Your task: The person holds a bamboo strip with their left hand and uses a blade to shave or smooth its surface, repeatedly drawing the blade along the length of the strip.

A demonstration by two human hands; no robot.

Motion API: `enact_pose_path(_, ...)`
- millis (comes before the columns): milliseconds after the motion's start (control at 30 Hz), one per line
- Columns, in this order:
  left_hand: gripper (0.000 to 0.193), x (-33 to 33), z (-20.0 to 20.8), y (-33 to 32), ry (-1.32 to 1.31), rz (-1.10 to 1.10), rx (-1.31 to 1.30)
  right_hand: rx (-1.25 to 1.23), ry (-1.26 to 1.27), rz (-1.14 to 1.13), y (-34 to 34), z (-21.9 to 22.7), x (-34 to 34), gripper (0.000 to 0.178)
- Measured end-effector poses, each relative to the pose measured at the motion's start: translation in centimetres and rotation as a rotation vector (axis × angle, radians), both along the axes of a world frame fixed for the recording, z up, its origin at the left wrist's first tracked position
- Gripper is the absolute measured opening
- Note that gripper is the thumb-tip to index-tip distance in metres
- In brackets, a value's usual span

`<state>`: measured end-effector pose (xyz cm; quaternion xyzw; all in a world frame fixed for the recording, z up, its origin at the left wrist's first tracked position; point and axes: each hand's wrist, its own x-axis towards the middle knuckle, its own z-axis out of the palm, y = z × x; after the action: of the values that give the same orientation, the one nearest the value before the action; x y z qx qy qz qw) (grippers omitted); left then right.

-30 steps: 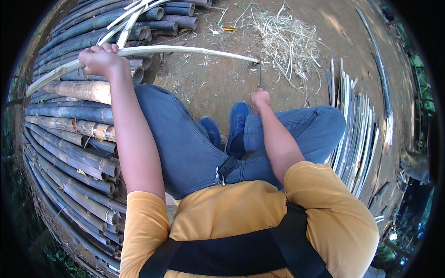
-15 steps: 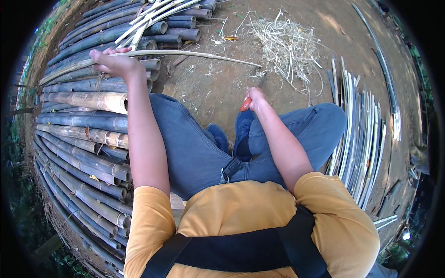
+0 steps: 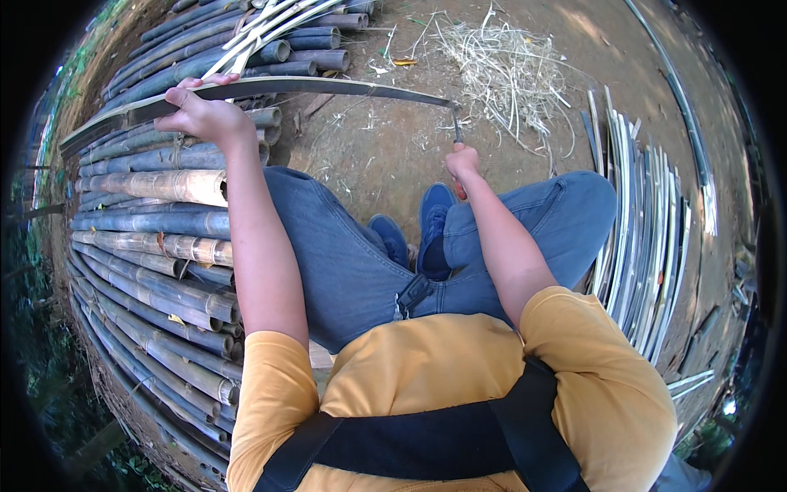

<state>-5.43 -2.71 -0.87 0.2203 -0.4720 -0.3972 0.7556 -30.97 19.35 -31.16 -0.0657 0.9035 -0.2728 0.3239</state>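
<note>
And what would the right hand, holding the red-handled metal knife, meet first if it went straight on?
Probably the long, dark bamboo strip, whose end appears by the tip of the knife; depth there is unclear.

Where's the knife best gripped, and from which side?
Probably by its reddish handle, coming from the person's side, as the right hand does: the handle end points back toward the body, while the blade points away.
</note>
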Motion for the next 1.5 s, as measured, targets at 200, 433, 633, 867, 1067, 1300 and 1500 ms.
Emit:
enact_pose_path(200,0.033,0.4,-0.3,-0.2,0.020,0.040,0.042,0.075,0.128,0.111,0.1,4.8,0.8,0.037)
enact_pose_path(433,0.026,0.4,-0.2,-0.7,-0.003,0.078,0.118,0.109,0.181,0.136,0.8,3.2,0.6,0.037)
enact_pose_path(633,0.026,0.9,-0.3,-0.3,-0.043,0.103,0.120,0.126,0.189,0.138,-0.1,3.8,-0.4,0.039)
enact_pose_path(867,0.027,1.4,-1.2,-1.7,0.023,0.059,0.158,0.138,0.129,0.062,0.3,1.7,-3.2,0.037)
enact_pose_path(1067,0.029,1.1,-0.8,-1.3,0.020,0.105,0.187,0.071,0.156,0.146,-0.9,3.1,-1.1,0.039)
enact_pose_path(1300,0.037,1.7,-0.9,-1.5,0.013,0.062,0.202,0.018,0.188,0.141,-1.2,2.7,-0.1,0.034)
enact_pose_path(1500,0.047,1.9,-1.4,-2.1,0.007,0.061,0.180,-0.002,0.162,0.106,-1.4,1.3,-1.8,0.033)
